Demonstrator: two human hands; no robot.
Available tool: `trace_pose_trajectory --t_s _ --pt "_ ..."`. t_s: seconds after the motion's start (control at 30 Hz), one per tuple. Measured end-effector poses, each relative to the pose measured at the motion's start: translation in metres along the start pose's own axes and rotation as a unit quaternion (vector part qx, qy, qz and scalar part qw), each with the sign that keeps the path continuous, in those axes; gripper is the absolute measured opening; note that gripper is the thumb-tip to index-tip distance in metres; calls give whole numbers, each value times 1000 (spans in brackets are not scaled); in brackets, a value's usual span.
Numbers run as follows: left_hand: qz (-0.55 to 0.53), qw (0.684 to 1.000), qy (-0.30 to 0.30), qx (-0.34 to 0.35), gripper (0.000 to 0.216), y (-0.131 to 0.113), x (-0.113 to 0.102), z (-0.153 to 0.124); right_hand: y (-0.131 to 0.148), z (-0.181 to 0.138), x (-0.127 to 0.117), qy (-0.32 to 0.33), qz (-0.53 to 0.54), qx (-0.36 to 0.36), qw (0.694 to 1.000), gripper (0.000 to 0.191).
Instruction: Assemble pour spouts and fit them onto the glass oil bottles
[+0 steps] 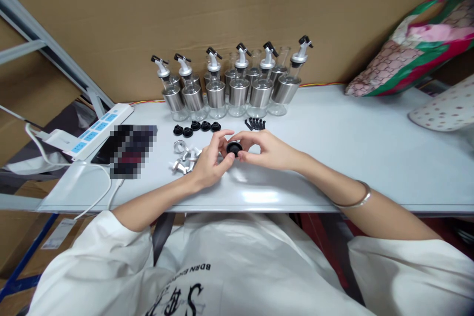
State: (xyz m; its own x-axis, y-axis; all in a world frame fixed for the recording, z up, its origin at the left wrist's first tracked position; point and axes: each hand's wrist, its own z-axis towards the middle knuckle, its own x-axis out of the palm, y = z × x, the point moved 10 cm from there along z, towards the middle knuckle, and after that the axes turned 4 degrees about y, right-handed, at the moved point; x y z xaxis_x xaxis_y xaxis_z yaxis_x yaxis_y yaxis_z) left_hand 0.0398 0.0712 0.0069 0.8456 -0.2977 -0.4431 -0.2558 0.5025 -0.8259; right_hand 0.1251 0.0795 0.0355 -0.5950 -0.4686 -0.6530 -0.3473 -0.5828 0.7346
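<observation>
Between the fingertips of both hands is a black bottle stopper (234, 148) with a silver edge, its underside facing me. My left hand (209, 164) pinches it from the left, thumb at its lower edge. On the other side my right hand (269, 151) grips it with thumb and fingers. Silver pourer spouts (180, 158) lie loose beside my left hand, partly hidden by it. Several black stoppers (195, 126) sit just behind them. Small black levers (255, 123) form a row beyond my right hand.
Glass bottles with metal sleeves (216, 93) stand along the back, the front row fitted with pourers. At left are a power strip (99, 131), a blurred-out phone (129, 152) and a white cable (107, 185). A patterned bag (392, 64) leans at back right.
</observation>
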Motion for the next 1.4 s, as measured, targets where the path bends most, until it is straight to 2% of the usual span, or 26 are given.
trace_pose_trajectory --t_s 0.2,0.37,0.83,1.07,1.4 --pt "-6 1000 -1 18 43 -4 -1 1 1 0 -2 -8 -2 -5 1000 27" --pt "0 1000 2 -6 44 -3 -1 1 0 0 0 -6 -8 -5 1000 28" --pt "35 999 8 -22 50 1 2 0 7 -2 4 -1 -80 -37 996 27" --pt "45 999 7 2 49 -1 5 -2 10 -2 3 -12 -80 -41 996 20" --pt "101 992 -9 75 43 -20 3 -3 9 -3 4 -23 -70 -34 997 11"
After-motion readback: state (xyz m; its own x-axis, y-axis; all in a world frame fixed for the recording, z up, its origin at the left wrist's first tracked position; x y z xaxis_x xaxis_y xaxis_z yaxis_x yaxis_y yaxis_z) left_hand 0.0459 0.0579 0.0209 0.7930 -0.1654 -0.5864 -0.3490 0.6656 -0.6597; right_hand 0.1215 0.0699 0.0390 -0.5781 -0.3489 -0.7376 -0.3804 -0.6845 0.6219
